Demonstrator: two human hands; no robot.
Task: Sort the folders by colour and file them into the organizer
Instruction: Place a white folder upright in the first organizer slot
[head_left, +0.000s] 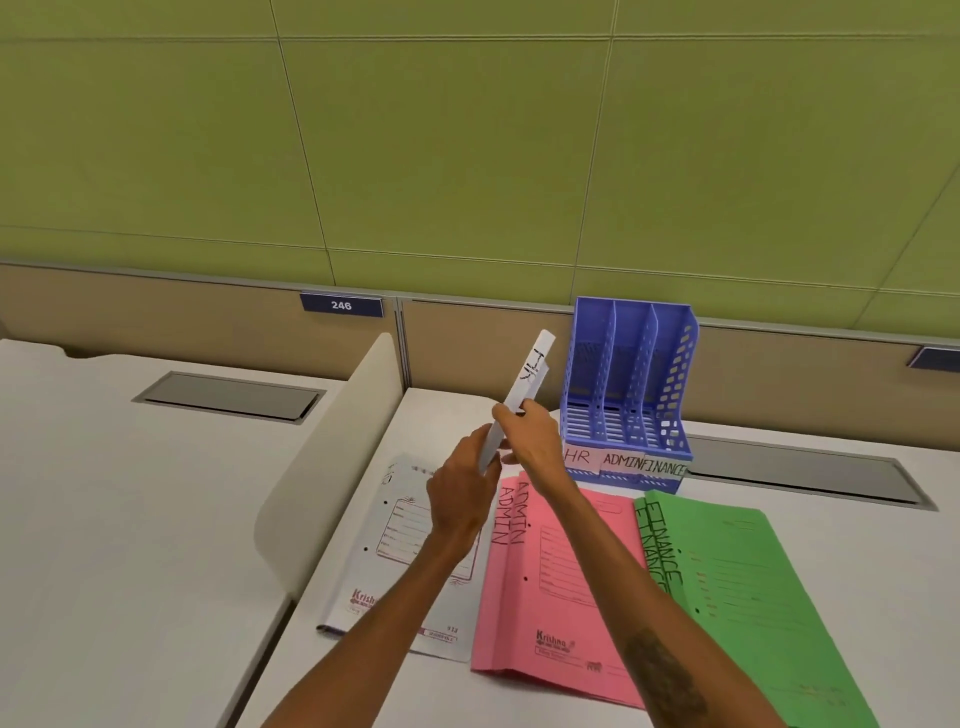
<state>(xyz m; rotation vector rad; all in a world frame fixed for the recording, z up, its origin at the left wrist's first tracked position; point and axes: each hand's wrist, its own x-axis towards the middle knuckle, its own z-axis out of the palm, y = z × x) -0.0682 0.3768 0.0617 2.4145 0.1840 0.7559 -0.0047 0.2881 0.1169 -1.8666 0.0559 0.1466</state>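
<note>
Green panelled wall (467, 145) behind, white desk (130, 493) with curved divider (332, 467), pink folders (561, 587) and green folders (748, 587) lying flat, blue organizer (631, 395) at rear, white HR folder (527, 379) raised on edge, left hand (460, 493) and right hand (530, 436) both gripping it.

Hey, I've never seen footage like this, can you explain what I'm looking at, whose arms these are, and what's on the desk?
This is one picture from a camera worn on a person's head, looking down at their own bare arms. The left hand and right hand together hold a white paper folder marked HR, lifted edge-on. On the white desk lie another white folder, pink folders marked ADMIN and green folders marked FINANCE. Behind them stands an empty blue plastic three-slot organizer, labelled HR, ADMIN, FINANCE.
</note>
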